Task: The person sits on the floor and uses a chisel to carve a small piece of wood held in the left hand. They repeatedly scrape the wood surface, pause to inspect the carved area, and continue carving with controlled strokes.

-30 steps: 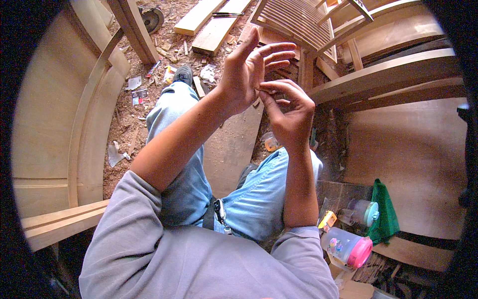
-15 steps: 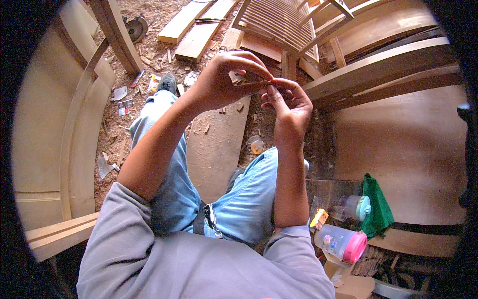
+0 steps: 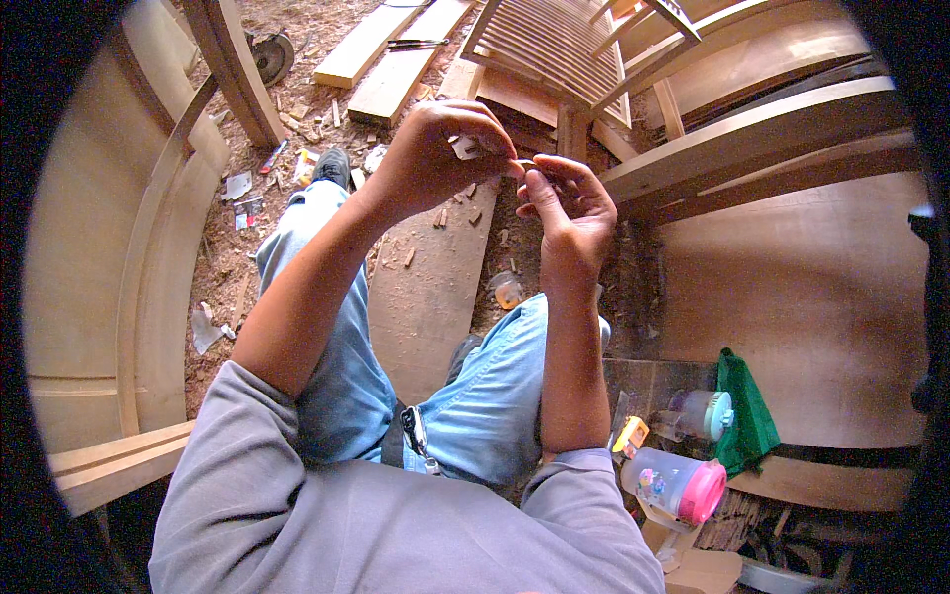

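Both of my hands are raised in front of me, fingertips almost meeting. My left hand point(image 3: 435, 148) is closed in a pinch, its thumb and fingertips pointing right. Facing it, my right hand point(image 3: 576, 213) pinches with thumb and index finger, the other fingers curled loosely. A tiny thin piece point(image 3: 528, 164) shows between the two sets of fingertips; it is too small to name. Below the hands lies a wooden board point(image 3: 430, 287) strewn with chips, between my legs.
Planks point(image 3: 406, 74) lie ahead on the shaving-covered floor, beside a slatted wooden frame point(image 3: 549, 54). A circular saw blade point(image 3: 270, 59) is at far left. To my right are a pink-lidded jar point(image 3: 673, 483), a blue-lidded jar point(image 3: 705, 414) and a green cloth point(image 3: 742, 416).
Both hands have shifted slightly left. The fingertips have drawn a little apart, and more of the tiny piece shows between them.
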Available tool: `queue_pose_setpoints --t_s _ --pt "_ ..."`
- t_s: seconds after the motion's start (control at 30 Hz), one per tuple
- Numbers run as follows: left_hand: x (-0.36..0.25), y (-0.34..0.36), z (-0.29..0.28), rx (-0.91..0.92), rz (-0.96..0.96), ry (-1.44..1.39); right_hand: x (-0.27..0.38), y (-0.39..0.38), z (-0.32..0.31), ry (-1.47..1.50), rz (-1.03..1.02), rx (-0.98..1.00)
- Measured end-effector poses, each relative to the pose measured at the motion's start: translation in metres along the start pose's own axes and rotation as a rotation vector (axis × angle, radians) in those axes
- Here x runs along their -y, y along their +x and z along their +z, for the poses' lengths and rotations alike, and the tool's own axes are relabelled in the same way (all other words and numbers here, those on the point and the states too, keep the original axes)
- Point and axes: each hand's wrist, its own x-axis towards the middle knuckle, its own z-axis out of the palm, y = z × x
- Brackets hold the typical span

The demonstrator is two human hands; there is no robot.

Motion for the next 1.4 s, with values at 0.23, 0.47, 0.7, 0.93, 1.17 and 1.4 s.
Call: queue_pose_setpoints --t_s 0.23,0.47,0.7,0.93,1.17,1.4 --pt "-0.0043 0.0014 0.0062 -0.127 -0.044 -0.053 -0.0011 0.0010 -0.0009 -0.027 -0.018 -0.022" --pt "0.0038 0.0017 0.0000 0.064 0.005 -0.036 -0.0004 0.0007 0.0002 0.038 0.009 -0.035" --pt "-0.0018 -0.0003 0.0049 -0.126 -0.113 -0.078 -0.0020 0.0019 -0.0027 -0.030 -0.035 -0.033" --pt "0.0001 0.0008 0.0019 -0.003 -0.005 -0.070 -0.0004 0.0003 -0.0014 -0.029 -0.020 -0.032" --pt "0.0026 0.0001 0.0023 -0.053 -0.051 -0.158 0.0007 0.0007 -0.0044 -0.011 -0.023 -0.050" --pt "0.0026 0.0005 0.0015 -0.032 -0.079 -0.243 0.0020 0.0011 -0.0045 0.117 0.021 -0.027"
